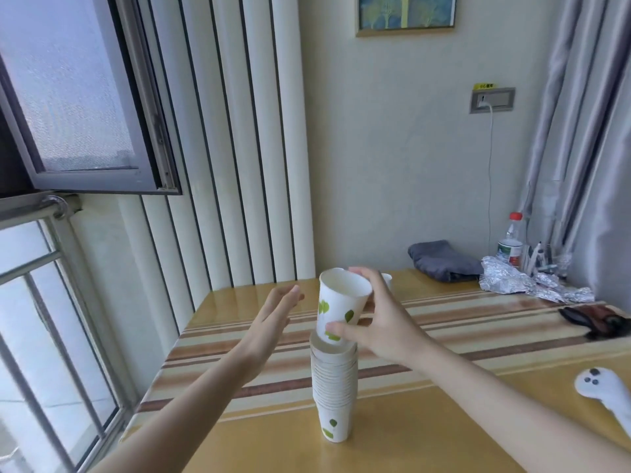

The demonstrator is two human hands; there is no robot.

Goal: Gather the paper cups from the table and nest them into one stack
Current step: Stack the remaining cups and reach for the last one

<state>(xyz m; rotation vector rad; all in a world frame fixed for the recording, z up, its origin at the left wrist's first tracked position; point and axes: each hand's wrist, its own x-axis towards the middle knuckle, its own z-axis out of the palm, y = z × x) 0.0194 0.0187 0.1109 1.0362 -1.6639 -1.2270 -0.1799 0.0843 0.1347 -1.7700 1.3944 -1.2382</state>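
The person's right hand (379, 322) is gripping a paper cup (341, 305), tilted, its base entering the stack (334, 387) below. The left hand (273, 319) is hovering open, just left of the cup. Straightening the cup should help it seat.

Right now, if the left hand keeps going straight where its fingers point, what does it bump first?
Probably the paper cup that the right hand holds tilted over the stack. The left hand is open, fingers aimed that way, though depth is unclear.

bright, soft daylight from the window (68, 97) at left; pale glare along the far left edge of the table (444, 421). faint, diffuse shadows only. slight motion blur on the left hand (273, 322). wide-angle bending of the curtain (587, 131) and frame edges; overall softness, mild compression.
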